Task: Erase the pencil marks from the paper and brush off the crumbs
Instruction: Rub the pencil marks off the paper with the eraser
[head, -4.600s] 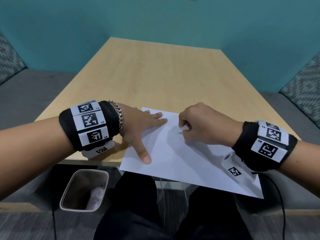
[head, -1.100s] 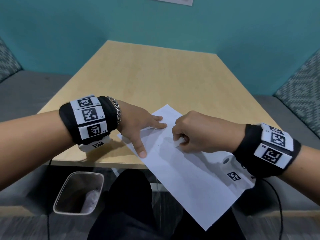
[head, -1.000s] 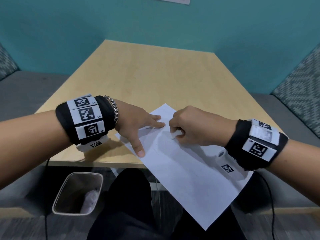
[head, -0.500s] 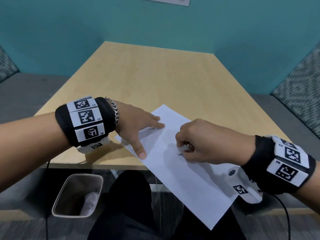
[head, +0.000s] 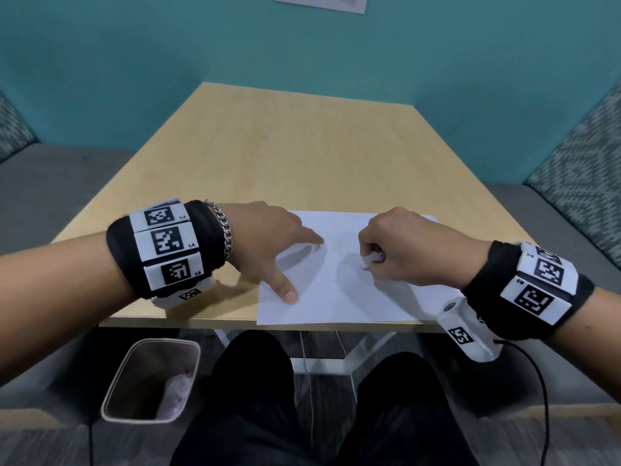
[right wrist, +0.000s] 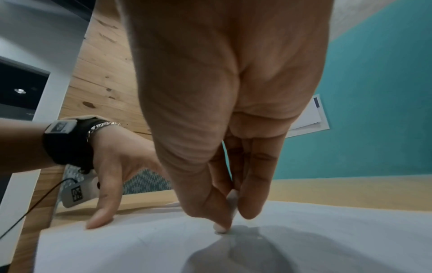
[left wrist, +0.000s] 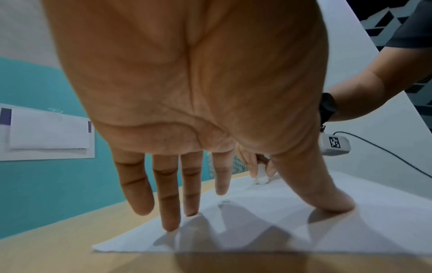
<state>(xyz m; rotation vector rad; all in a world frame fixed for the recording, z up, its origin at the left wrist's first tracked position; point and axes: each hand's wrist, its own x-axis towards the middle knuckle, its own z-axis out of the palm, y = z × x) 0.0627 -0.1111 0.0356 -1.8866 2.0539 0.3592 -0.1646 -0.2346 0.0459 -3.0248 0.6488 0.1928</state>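
A white sheet of paper [head: 339, 297] lies at the near edge of the wooden table [head: 295, 156], square to that edge. My left hand [head: 268, 247] presses its spread straight fingers and thumb on the sheet's left part; the left wrist view shows the fingertips [left wrist: 169, 226] on the paper [left wrist: 304, 230]. My right hand [head: 400, 250] pinches a small white eraser [head: 368, 260] between thumb and fingers, its tip down on the paper [right wrist: 327, 240] in the right wrist view, eraser [right wrist: 231, 205]. Faint pencil marks [head: 336, 243] show near the middle.
A waste bin [head: 151, 381] stands on the floor below the table's left front corner. Grey benches with patterned cushions [head: 584, 183] flank the table. A teal wall closes the far side. My legs in black trousers [head: 255, 398] are under the table.
The sheet lay skewed and hung over the table edge; now it lies square to the edge. My right hand with the eraser moved right and slightly away from the left hand.
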